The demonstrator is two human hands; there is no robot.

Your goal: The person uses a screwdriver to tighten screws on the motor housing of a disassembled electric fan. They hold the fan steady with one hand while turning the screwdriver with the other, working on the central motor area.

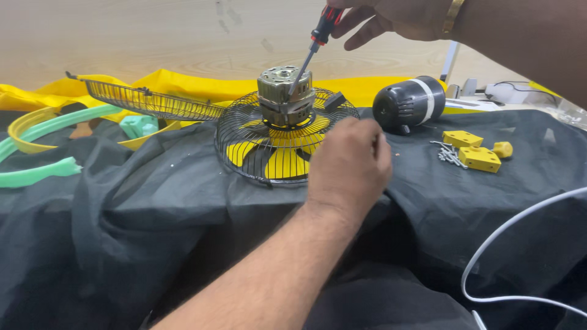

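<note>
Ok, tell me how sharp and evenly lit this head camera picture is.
Head view: lighting is soft and even, no glare; the fan motor and wire guard are crisp; the left hand is slightly soft; the right hand with the screwdriver is cut by the top edge; the black cloth swallows fold detail.

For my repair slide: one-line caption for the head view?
Right hand drives red-handled screwdriver into bare metal fan motor on round black wire guard; left hand steadies guard.

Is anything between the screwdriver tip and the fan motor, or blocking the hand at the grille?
Nothing visible does. The right hand holds the screwdriver, whose shaft runs down unobstructed onto the top of the motor. The left hand rests at the edge of the wire grille; whether it grips it cannot be told.
</note>
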